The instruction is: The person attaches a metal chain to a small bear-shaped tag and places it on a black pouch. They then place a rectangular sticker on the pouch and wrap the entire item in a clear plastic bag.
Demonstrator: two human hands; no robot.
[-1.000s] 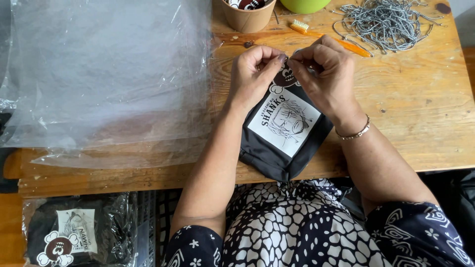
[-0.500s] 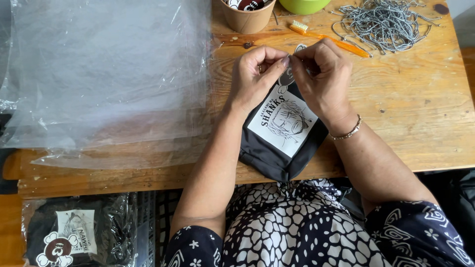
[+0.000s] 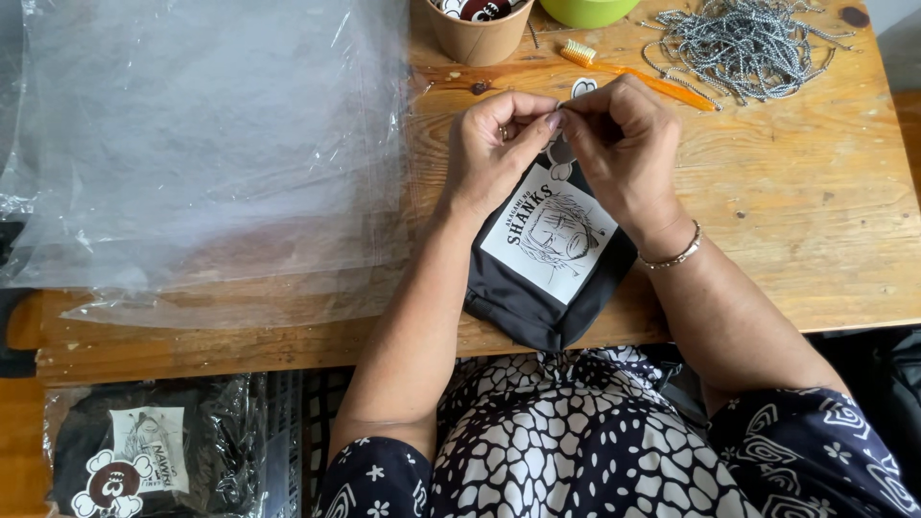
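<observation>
A wooden table (image 3: 815,240) is seen from above, its left half covered by a large stack of clear plastic sheets (image 3: 201,144) that hangs over the near edge. Below that edge, at lower left, a bagged black pouch (image 3: 144,456) with a pale label and a skull-shaped tag is seen lying in crinkled plastic. At the far right of the table a loose heap of grey cord pieces (image 3: 743,38) is spread, and well to its left a brown paper cup (image 3: 480,34) is cut off by the top edge, with part of a green bowl (image 3: 587,10) between them. An orange brush (image 3: 638,72) is laid flat just beyond the hands, partly hidden behind the right knuckles. A black fabric pouch (image 3: 547,288) is held tilted on the near table edge, its lower corner overhanging toward the lap; a white square patch printed with a line-drawn face is carried on its front, and its top is hidden by the hands. The left hand (image 3: 494,153) and the right hand (image 3: 624,153) are brought together over that top, thumbs and forefingers pressed together, pinching something small at the pouch's mouth; what is pinched cannot be told. A thin bracelet (image 3: 672,254) is worn on the right wrist
</observation>
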